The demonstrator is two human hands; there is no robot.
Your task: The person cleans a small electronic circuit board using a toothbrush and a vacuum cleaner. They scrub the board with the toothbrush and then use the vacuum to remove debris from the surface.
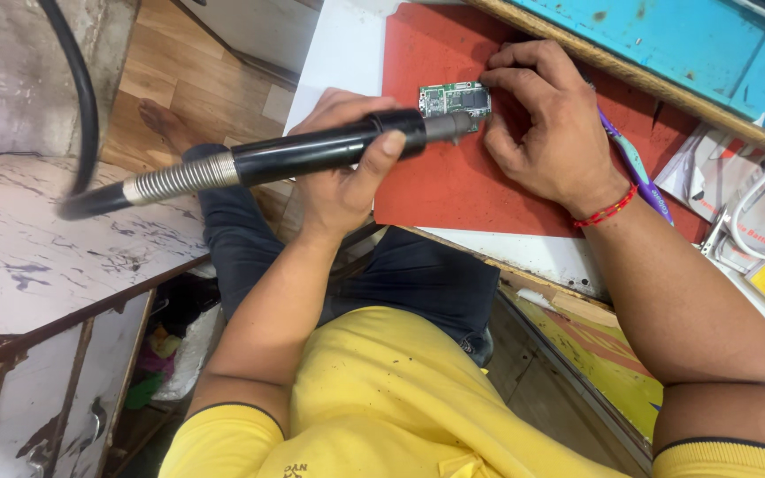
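Note:
My left hand (343,168) grips a black hot-air wand (312,152) with a metal spring collar and a thick black hose. Its grey nozzle points at a small green circuit board (453,97) lying on a red mat (453,177). My right hand (546,124) rests on the mat, its fingertips pressing the right edge of the board. A red thread bracelet circles that wrist.
A purple toothbrush (639,173) lies on the mat under my right wrist. A turquoise board with a wooden edge (666,40) is beyond. White cables and papers (754,212) sit at right. A marbled shelf (37,257) stands at left.

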